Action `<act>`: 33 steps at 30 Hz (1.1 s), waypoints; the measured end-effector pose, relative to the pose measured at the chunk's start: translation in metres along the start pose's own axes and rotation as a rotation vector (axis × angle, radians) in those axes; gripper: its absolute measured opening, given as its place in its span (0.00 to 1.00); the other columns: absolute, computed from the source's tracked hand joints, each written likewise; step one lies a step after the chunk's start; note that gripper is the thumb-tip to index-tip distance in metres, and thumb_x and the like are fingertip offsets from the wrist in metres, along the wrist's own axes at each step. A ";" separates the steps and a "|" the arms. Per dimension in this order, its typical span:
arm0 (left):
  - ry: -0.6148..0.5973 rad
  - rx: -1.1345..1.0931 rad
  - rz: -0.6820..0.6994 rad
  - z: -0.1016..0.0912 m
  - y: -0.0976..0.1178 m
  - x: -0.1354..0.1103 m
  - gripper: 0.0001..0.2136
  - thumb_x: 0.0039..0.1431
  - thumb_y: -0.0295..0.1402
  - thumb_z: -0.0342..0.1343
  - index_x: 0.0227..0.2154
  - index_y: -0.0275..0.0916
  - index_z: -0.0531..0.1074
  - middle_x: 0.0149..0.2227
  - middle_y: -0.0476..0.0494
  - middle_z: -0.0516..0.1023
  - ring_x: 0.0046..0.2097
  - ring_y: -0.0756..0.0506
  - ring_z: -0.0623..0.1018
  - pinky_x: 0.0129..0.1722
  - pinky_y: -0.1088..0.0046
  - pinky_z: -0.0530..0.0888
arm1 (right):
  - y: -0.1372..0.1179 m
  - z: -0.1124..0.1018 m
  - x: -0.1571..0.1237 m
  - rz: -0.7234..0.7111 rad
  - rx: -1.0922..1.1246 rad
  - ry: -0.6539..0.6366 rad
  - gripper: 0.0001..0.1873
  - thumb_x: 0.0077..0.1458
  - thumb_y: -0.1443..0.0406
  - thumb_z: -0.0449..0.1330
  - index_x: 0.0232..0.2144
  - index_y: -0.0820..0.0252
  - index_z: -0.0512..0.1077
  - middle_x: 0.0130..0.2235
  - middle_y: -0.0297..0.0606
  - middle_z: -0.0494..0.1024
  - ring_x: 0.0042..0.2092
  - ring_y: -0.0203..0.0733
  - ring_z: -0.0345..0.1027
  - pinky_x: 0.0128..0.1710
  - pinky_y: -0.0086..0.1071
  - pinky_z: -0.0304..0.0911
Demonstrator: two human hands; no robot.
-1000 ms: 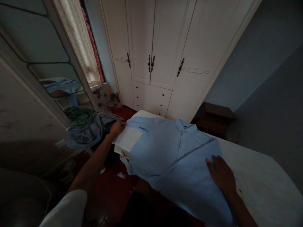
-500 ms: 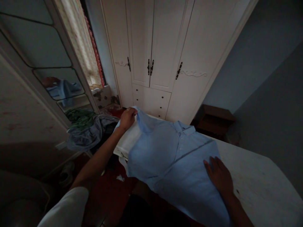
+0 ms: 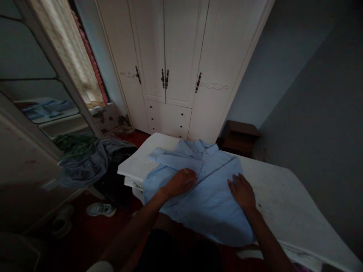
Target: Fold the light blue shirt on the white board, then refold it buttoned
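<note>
A light blue button-up shirt point(image 3: 215, 189) lies front up on a white table point(image 3: 283, 200), its collar toward the far edge and its hem hanging over the near edge. The sleeve on the left is folded inward over the chest, with its cuff point(image 3: 156, 154) pointing left. My left hand point(image 3: 181, 182) rests on the middle of the shirt, just below the folded sleeve, fingers loosely extended and gripping nothing I can see. On the shirt's right side, my right hand point(image 3: 242, 192) lies with its fingers spread.
Behind the table stands a white wardrobe point(image 3: 178, 49). A heap of grey and green clothes point(image 3: 87, 158) lies at the left, beside a mirrored panel point(image 3: 25, 56). Shoes point(image 3: 101, 209) are on the red floor. A brown cabinet point(image 3: 241, 134) stands beyond the table.
My left hand has let go of the sleeve at the far left and moved right onto the shirt's middle. That sleeve now lies folded inward. My right hand stays on the shirt's right side.
</note>
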State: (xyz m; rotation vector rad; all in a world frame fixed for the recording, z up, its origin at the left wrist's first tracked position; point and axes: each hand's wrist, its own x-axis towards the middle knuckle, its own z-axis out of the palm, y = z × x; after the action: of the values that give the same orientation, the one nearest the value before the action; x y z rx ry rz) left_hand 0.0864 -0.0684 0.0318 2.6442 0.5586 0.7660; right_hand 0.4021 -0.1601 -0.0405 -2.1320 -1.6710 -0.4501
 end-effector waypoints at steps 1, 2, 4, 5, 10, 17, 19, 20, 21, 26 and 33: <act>0.110 -0.014 -0.088 -0.007 -0.003 -0.011 0.11 0.66 0.34 0.48 0.40 0.41 0.75 0.46 0.41 0.77 0.50 0.45 0.74 0.52 0.65 0.71 | -0.001 -0.002 0.001 -0.006 0.015 0.002 0.26 0.62 0.53 0.43 0.53 0.58 0.69 0.56 0.54 0.69 0.59 0.61 0.63 0.59 0.50 0.59; 0.220 -0.011 -0.179 -0.015 -0.008 -0.023 0.11 0.66 0.35 0.47 0.41 0.41 0.75 0.45 0.40 0.77 0.49 0.44 0.74 0.51 0.65 0.71 | -0.003 -0.004 0.002 -0.015 0.032 0.003 0.25 0.62 0.54 0.44 0.53 0.58 0.69 0.57 0.55 0.68 0.60 0.63 0.62 0.60 0.50 0.58; 0.399 0.050 -0.367 -0.028 -0.021 -0.044 0.11 0.64 0.34 0.48 0.41 0.39 0.74 0.43 0.40 0.77 0.47 0.43 0.75 0.51 0.64 0.71 | -0.011 -0.009 0.007 -0.048 0.084 0.002 0.25 0.61 0.58 0.45 0.55 0.60 0.68 0.59 0.56 0.67 0.61 0.64 0.59 0.62 0.53 0.54; 0.449 0.100 -0.461 -0.033 -0.028 -0.053 0.10 0.63 0.33 0.49 0.41 0.39 0.74 0.42 0.39 0.77 0.47 0.42 0.75 0.51 0.63 0.71 | -0.019 -0.011 0.012 -0.070 0.126 0.000 0.24 0.60 0.59 0.46 0.55 0.61 0.67 0.59 0.56 0.66 0.61 0.64 0.58 0.62 0.54 0.53; 0.312 0.302 -0.664 -0.036 -0.056 -0.075 0.12 0.57 0.32 0.53 0.42 0.36 0.74 0.44 0.37 0.76 0.48 0.39 0.74 0.51 0.62 0.70 | -0.103 -0.025 0.061 -0.271 0.428 -0.091 0.26 0.60 0.63 0.49 0.59 0.65 0.63 0.61 0.51 0.66 0.63 0.53 0.58 0.64 0.47 0.54; 0.211 0.427 -0.726 -0.023 -0.053 -0.060 0.13 0.60 0.35 0.51 0.44 0.38 0.76 0.45 0.37 0.76 0.49 0.38 0.73 0.48 0.60 0.68 | -0.284 -0.018 0.150 -0.454 0.467 -0.476 0.32 0.57 0.64 0.58 0.61 0.71 0.58 0.64 0.55 0.60 0.66 0.48 0.52 0.65 0.40 0.49; 0.225 0.424 -0.733 -0.021 -0.054 -0.061 0.13 0.61 0.36 0.50 0.42 0.40 0.77 0.45 0.37 0.76 0.48 0.38 0.73 0.48 0.61 0.67 | -0.318 -0.008 0.163 -0.438 0.444 -0.550 0.36 0.51 0.62 0.66 0.58 0.73 0.61 0.60 0.60 0.66 0.62 0.54 0.59 0.60 0.43 0.56; 0.231 0.422 -0.735 -0.021 -0.055 -0.062 0.12 0.61 0.36 0.50 0.41 0.40 0.77 0.45 0.38 0.76 0.48 0.39 0.73 0.48 0.61 0.67 | -0.330 -0.004 0.166 -0.425 0.433 -0.583 0.38 0.46 0.63 0.69 0.56 0.75 0.63 0.57 0.62 0.69 0.58 0.57 0.64 0.56 0.44 0.60; 0.236 0.419 -0.735 -0.021 -0.056 -0.063 0.12 0.61 0.36 0.51 0.42 0.40 0.77 0.45 0.38 0.76 0.48 0.39 0.73 0.48 0.62 0.67 | -0.339 0.000 0.169 -0.415 0.430 -0.602 0.39 0.42 0.64 0.71 0.54 0.77 0.65 0.54 0.63 0.72 0.55 0.59 0.67 0.53 0.45 0.63; 0.255 0.415 -0.711 -0.019 -0.056 -0.068 0.13 0.61 0.35 0.50 0.42 0.41 0.77 0.46 0.37 0.75 0.48 0.38 0.73 0.46 0.61 0.66 | -0.355 -0.003 0.186 -0.441 0.519 -0.568 0.22 0.46 0.76 0.62 0.47 0.71 0.73 0.48 0.53 0.78 0.50 0.49 0.71 0.51 0.38 0.63; 0.260 0.399 -0.781 -0.019 -0.054 -0.065 0.15 0.62 0.35 0.49 0.48 0.38 0.74 0.48 0.36 0.74 0.49 0.38 0.73 0.48 0.61 0.67 | -0.293 -0.084 0.224 -0.475 1.084 -0.184 0.21 0.57 0.64 0.56 0.53 0.65 0.68 0.48 0.42 0.76 0.48 0.40 0.70 0.49 0.36 0.65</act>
State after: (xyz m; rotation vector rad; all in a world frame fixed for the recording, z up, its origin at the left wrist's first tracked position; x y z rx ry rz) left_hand 0.0104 -0.0472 -0.0039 2.3104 1.8274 0.7861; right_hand 0.1692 0.0501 0.1718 -1.0052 -1.8730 0.4760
